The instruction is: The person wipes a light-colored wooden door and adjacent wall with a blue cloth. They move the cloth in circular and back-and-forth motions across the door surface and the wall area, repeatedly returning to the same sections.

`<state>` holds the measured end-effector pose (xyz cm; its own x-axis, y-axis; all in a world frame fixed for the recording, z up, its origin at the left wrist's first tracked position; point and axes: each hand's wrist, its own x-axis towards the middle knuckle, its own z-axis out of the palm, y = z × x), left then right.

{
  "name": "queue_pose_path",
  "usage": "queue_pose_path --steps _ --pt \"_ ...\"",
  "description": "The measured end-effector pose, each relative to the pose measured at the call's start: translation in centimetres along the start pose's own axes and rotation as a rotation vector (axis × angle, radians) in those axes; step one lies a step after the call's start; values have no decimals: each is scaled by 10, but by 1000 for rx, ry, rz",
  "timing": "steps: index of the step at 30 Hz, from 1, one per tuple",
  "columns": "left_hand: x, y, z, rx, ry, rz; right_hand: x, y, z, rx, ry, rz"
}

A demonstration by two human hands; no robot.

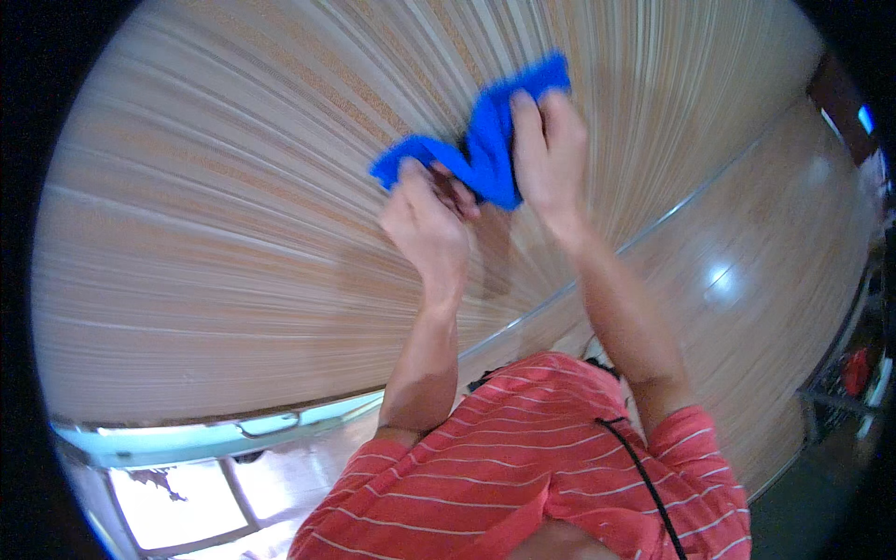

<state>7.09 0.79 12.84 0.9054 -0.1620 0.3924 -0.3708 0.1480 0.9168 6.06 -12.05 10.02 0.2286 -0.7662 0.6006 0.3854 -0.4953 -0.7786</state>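
Note:
A bright blue cloth [493, 140] is stretched and bunched between my two hands, in front of a striped beige and brown wall surface [245, 175]. My left hand [427, 217] pinches the cloth's lower left end between thumb and fingers. Higher up and to the right, my right hand [549, 154] grips the other end near its top corner. The middle of the cloth sags in a fold between them. Both hands are blurred. Whether the cloth touches the striped surface I cannot tell.
A shiny metal strip [672, 212] edges the striped surface, beside a glossy wood-look floor [728, 308]. At lower left are a pale green frame with a handle [269, 427] and a bright window [182, 504]. Dark items and a red object [855, 371] stand at far right.

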Motion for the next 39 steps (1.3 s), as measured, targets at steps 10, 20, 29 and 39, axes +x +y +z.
queue_pose_path --steps 10,20,29,39 --pt "31 38 94 -166 -43 7 101 14 -41 291 -161 -7" --pt "-49 -118 64 423 -65 -65 -1 142 -86 75 -135 425" --pt "-41 -116 80 503 140 127 -10 123 -63 113 -236 255" --pt "-60 -112 50 453 58 -22 -4 120 -87 107 -127 719"
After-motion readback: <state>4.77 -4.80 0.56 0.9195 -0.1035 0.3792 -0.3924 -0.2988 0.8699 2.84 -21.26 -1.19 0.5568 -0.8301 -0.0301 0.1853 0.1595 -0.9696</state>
